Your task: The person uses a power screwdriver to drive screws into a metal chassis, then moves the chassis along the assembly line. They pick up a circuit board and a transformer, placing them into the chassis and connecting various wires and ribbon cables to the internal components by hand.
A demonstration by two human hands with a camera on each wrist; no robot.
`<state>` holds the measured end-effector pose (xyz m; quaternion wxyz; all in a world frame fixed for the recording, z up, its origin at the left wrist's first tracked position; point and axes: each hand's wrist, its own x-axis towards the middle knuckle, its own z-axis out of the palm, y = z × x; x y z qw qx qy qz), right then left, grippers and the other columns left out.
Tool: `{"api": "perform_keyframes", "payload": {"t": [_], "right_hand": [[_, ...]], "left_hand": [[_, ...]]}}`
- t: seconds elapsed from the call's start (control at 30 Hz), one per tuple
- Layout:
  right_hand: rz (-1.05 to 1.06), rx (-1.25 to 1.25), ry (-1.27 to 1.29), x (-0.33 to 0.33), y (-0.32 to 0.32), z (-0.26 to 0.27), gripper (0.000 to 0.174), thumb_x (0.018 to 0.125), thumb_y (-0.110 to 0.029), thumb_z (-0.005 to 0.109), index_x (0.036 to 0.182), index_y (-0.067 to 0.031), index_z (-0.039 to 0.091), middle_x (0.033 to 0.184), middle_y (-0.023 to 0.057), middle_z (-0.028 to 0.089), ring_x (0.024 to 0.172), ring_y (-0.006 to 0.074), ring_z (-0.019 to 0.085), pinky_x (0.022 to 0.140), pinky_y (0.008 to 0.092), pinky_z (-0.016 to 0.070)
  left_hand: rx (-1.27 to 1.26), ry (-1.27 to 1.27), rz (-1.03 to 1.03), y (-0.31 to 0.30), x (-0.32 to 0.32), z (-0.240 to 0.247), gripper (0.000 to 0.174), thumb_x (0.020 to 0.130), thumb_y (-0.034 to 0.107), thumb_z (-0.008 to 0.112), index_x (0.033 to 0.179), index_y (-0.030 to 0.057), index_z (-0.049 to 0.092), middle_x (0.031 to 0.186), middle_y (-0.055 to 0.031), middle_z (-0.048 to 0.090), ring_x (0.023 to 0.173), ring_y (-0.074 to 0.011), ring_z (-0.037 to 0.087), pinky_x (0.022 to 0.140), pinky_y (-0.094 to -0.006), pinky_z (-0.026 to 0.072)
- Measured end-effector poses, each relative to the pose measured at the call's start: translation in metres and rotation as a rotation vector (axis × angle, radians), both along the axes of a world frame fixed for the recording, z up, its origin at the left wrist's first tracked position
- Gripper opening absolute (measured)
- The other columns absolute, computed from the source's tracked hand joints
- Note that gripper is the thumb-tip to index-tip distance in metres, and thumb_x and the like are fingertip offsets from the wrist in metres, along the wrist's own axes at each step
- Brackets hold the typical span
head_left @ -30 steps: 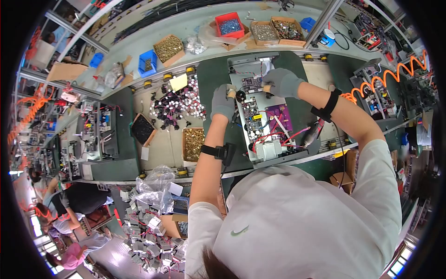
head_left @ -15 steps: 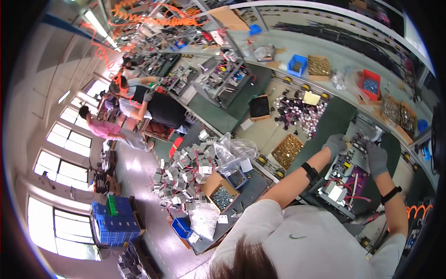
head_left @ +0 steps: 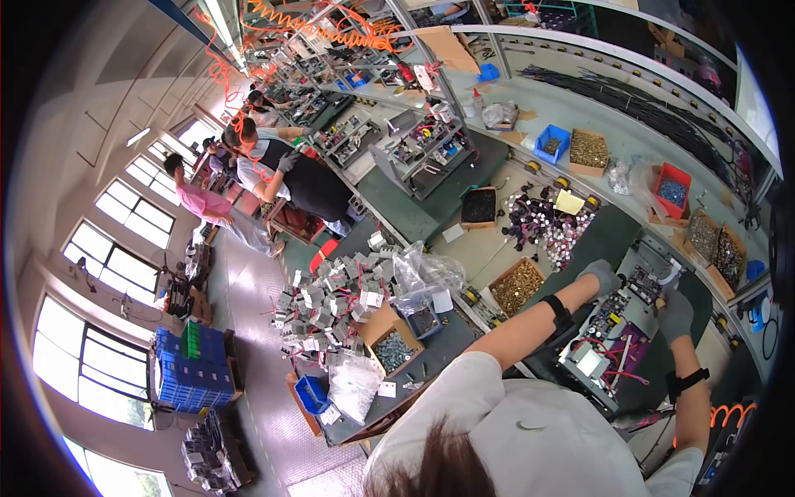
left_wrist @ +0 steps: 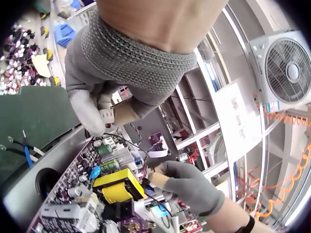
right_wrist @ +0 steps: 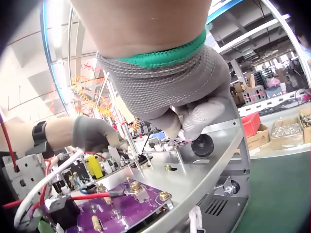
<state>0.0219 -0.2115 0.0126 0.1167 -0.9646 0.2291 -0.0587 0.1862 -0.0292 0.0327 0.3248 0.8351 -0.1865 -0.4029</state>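
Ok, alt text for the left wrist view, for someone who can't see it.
A gray-gloved left hand pinches a small white connector over an open metal chassis full of electronics; the right hand is beside a yellow component. A fan shows upper right.

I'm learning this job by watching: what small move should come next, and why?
Probably ease the small white part, which looks like a connector, down toward the circuit board with the left hand. That hand's fingertips hold it just above the board's edge, and the right hand is close by. I can't make out its exact socket.
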Motion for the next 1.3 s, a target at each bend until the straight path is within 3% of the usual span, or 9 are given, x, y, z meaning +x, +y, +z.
{"api": "perform_keyframes", "payload": {"t": [0.17,0.27,0.33,0.43,0.7,0.87,1.1,1.17,1.3], "right_hand": [[0.061,0.142,-0.064,0.003,-0.015,-0.022,0.022,0.076,-0.016,0.061,0.092,-0.0018,0.056,0.074,0.0171,0.061,0.070,0.0333,0.060,0.063,0.0415,0.0469],[0.026,0.441,-0.134,0.011,-0.025,-0.039,0.019,0.078,-0.014,0.059,0.090,-0.0002,0.056,0.065,0.0122,0.058,0.056,0.0236,0.058,0.052,0.0360,0.0454],[-0.210,1.019,-0.201,0.016,-0.029,-0.038,0.013,0.081,-0.012,0.056,0.088,-0.0006,0.056,0.060,0.0066,0.056,0.044,0.0128,0.051,0.038,0.0282,0.0391],[-0.278,1.217,-0.244,0.016,-0.030,-0.016,0.010,0.084,-0.011,0.053,0.088,-0.0023,0.056,0.059,0.0039,0.055,0.038,0.0087,0.047,0.032,0.0227,0.0326],[-0.276,1.021,-0.120,0.010,-0.011,-0.007,0.015,0.082,-0.012,0.058,0.093,-0.0017,0.058,0.062,0.0055,0.058,0.040,0.0096,0.050,0.034,0.0221,0.0359],[0.061,0.377,-0.311,0.001,-0.019,-0.030,0.014,0.076,-0.007,0.063,0.085,0.0024,0.058,0.069,0.0096,0.058,0.060,0.0157,0.057,0.054,0.0292,0.0440],[0.026,0.288,-0.251,0.000,-0.004,-0.031,0.021,0.072,-0.008,0.066,0.088,0.0029,0.059,0.074,0.0121,0.059,0.066,0.0180,0.056,0.062,0.0297,0.0441],[-0.091,0.581,-0.201,0.000,-0.022,-0.053,0.023,0.072,-0.010,0.067,0.090,0.0026,0.059,0.075,0.0122,0.060,0.067,0.0187,0.058,0.062,0.0301,0.0450],[-0.191,0.684,-0.185,0.005,-0.014,-0.015,0.017,0.073,-0.006,0.055,0.086,0.0009,0.063,0.066,0.0079,0.061,0.051,0.0138,0.056,0.047,0.0294,0.0425]], "left_hand": [[0.085,-0.523,-0.310,-0.036,0.018,-0.073,0.018,0.083,0.013,0.050,0.085,0.0008,0.063,0.080,-0.0170,0.065,0.077,-0.0305,0.064,0.074,-0.0358,0.0493],[-0.298,-0.423,0.027,-0.044,0.020,-0.097,0.021,0.086,0.009,0.042,0.097,0.0046,0.060,0.080,-0.0144,0.064,0.065,-0.0262,0.063,0.062,-0.0346,0.0498],[-0.451,0.277,0.289,-0.038,0.012,-0.079,0.024,0.086,0.010,0.042,0.106,0.0093,0.055,0.079,-0.0114,0.062,0.055,-0.0207,0.058,0.052,-0.0308,0.0484],[-0.448,0.732,0.490,-0.026,0.004,-0.059,0.025,0.086,0.010,0.042,0.108,0.0122,0.054,0.079,-0.0086,0.060,0.050,-0.0161,0.054,0.047,-0.0263,0.0471],[-0.609,0.897,0.305,-0.017,0.006,-0.088,0.030,0.087,0.009,0.044,0.116,0.0067,0.052,0.080,-0.0093,0.065,0.055,-0.0164,0.061,0.042,-0.0274,0.0471],[-0.647,0.637,0.209,-0.017,0.002,-0.077,0.022,0.087,0.002,0.045,0.107,-0.0008,0.055,0.091,-0.0132,0.064,0.064,-0.0127,0.060,0.045,-0.0189,0.0431],[-0.787,0.878,0.323,-0.019,0.004,-0.110,0.025,0.092,0.018,0.049,0.107,0.0007,0.057,0.089,-0.0114,0.065,0.057,-0.0093,0.055,0.043,-0.0199,0.0413],[-0.785,0.620,0.188,-0.010,0.000,-0.098,0.028,0.092,0.025,0.050,0.105,0.0029,0.061,0.087,-0.0070,0.065,0.060,-0.0082,0.055,0.047,-0.0221,0.0432],[-0.754,0.585,0.120,0.008,-0.006,-0.068,0.030,0.081,0.002,0.050,0.110,0.0012,0.057,0.094,-0.0083,0.063,0.084,-0.0153,0.060,0.070,-0.0276,0.0502]]}}
